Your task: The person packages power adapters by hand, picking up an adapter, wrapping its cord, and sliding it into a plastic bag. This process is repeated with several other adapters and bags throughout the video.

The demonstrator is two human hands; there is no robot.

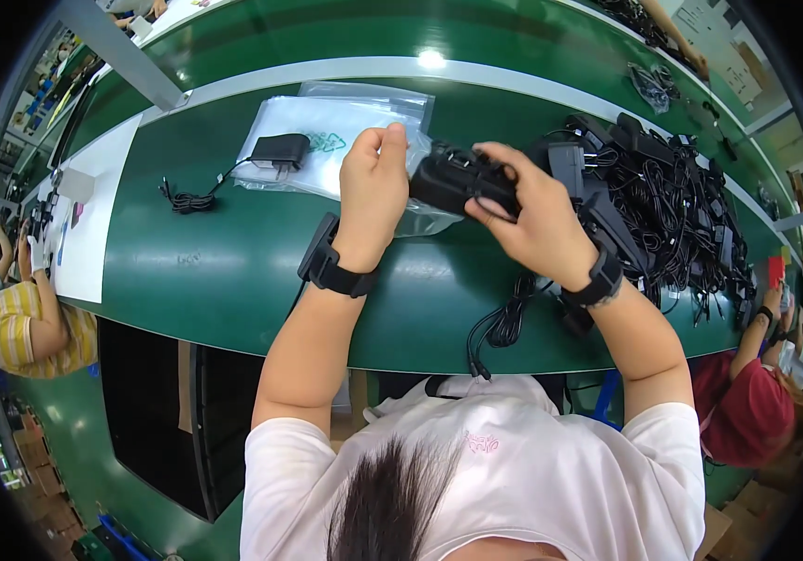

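My right hand grips a black power adapter with its cord bundled against it, fingers above and thumb below. Beside it, my left hand is closed on a clear plastic bag, its thumb pointing up. The bag hangs around the adapter's left end; how far the adapter is inside cannot be told. Left of my hands, a stack of clear bags lies flat, with another black adapter resting on its lower left part. That adapter's coiled cord lies on the green table.
A large heap of black adapters and cords covers the table's right side. A coiled cord lies near the front edge. A metal post rises at the back left, beside a white sheet. Co-workers sit at left and right.
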